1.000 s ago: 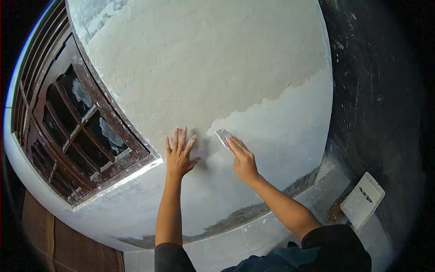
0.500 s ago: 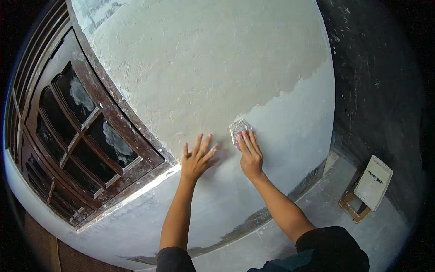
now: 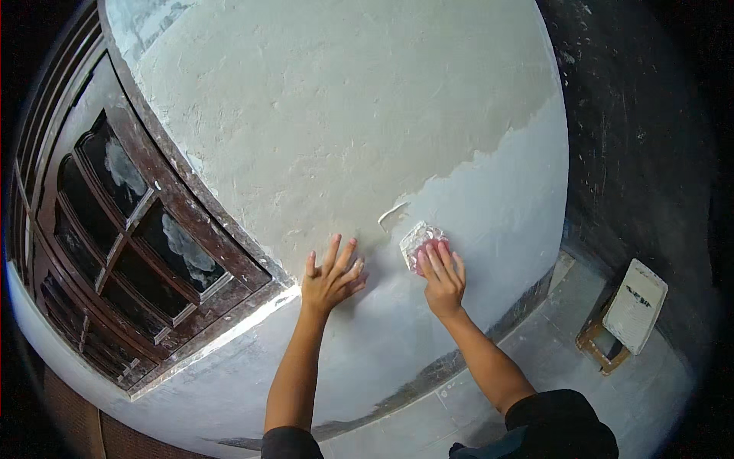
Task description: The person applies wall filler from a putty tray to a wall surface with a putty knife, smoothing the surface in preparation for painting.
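Note:
My right hand (image 3: pixel 443 279) grips a small flat putty spreader (image 3: pixel 419 236), its pinkish face smeared with pale putty. Fingers lie bent over the spreader, which is close to the wall (image 3: pixel 505 222). Just up and left of it, a raised curved ridge of putty (image 3: pixel 393 216) sits at the border of the greyish-beige coat (image 3: pixel 329 115) and the bluish-white surface below. To the left, my left hand (image 3: pixel 330 279) is open with fingers spread, at the wall near the window's lower corner, holding nothing.
A brown wooden window (image 3: pixel 145 229) with dark panes fills the left side. Down at the right, a putty-stained white rectangular lid or tray (image 3: pixel 636 306) rests on a small wooden stool (image 3: pixel 600 348) on the grey tiled floor (image 3: pixel 420 421). A dark wall (image 3: pixel 642 138) rises at right.
My right hand has moved down and right with the spreader, leaving a curved putty ridge behind. My left hand has stayed nearly in place, fingers still spread.

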Demonstrator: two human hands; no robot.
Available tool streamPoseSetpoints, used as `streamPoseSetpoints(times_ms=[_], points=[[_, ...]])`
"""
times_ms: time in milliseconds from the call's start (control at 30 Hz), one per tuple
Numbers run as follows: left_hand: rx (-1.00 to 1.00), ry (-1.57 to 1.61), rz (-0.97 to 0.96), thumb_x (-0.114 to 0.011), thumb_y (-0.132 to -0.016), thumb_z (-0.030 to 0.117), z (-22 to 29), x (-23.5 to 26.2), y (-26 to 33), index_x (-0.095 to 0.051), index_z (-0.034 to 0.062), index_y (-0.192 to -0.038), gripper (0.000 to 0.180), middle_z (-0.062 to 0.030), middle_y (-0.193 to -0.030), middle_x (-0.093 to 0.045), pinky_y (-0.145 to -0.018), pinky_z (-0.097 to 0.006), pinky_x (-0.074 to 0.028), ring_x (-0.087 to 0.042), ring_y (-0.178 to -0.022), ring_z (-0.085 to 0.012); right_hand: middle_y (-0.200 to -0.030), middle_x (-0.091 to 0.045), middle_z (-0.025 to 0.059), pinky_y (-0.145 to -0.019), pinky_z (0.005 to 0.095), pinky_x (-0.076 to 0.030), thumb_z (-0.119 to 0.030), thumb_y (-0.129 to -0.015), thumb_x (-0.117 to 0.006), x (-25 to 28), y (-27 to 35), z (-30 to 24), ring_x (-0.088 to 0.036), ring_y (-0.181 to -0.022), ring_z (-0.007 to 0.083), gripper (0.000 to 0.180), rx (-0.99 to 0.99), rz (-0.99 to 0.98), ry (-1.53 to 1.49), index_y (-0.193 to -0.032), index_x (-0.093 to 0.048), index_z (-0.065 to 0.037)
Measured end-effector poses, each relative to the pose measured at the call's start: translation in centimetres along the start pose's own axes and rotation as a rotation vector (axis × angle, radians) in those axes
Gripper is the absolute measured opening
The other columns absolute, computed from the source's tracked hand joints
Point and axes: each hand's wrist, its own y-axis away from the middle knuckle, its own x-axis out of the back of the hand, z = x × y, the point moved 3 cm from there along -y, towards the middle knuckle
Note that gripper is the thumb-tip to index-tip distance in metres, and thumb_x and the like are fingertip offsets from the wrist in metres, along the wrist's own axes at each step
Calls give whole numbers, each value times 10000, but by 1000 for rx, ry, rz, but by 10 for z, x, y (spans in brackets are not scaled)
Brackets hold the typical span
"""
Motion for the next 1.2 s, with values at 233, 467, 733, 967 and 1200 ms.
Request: streamPoseSetpoints(times_ms=[233,467,733,967,1200], points=[[41,165,15,-680,-744,397,5,18,-24,-474,256,-1099,434,-42,-1406,-437,-1092,-541,-64,-390,-1327,-274,-1046,-601,194,-853,385,-458,109,-778,-440,55,-73,11,-587,-912,355,483,-418,149,-460,-1234,-550,-8],[53,138,73,-646,-754,293,4,20,-57,-484,255,-1070,357,-31,-1419,-432,-1087,-529,-85,-378,-1338,-253,-1006,-529,164,-805,372,-474,48,-784,-554,47,-109,26,-579,-914,324,493,-617,77,-640,-1259,-544,-84],[-12,-12,86,-539,-827,316,9,9,-48,-444,300,-1082,273,40,-1388,-465,-1102,-510,-92,-406,-1320,-185,-991,-586,106,-659,403,-503,10,-719,-634,52,-134,24,-618,-834,318,491,-263,-1,-405,-1186,-559,-123],[-12,-29,102,-532,-832,354,14,8,-43,-439,303,-1085,274,46,-1369,-478,-1092,-505,-114,-413,-1307,-185,-893,-609,100,-630,387,-508,-6,-734,-629,23,-142,8,-614,-763,304,386,13,-116,-453,-1101,-626,-128],[2,-26,119,-588,-783,309,16,8,-45,-471,293,-1074,314,26,-1352,-485,-1033,-487,-201,-445,-1274,-199,-918,-624,120,-654,383,-502,16,-704,-637,30,-136,9,-608,-759,328,391,97,-18,-496,-1081,-627,-88]])
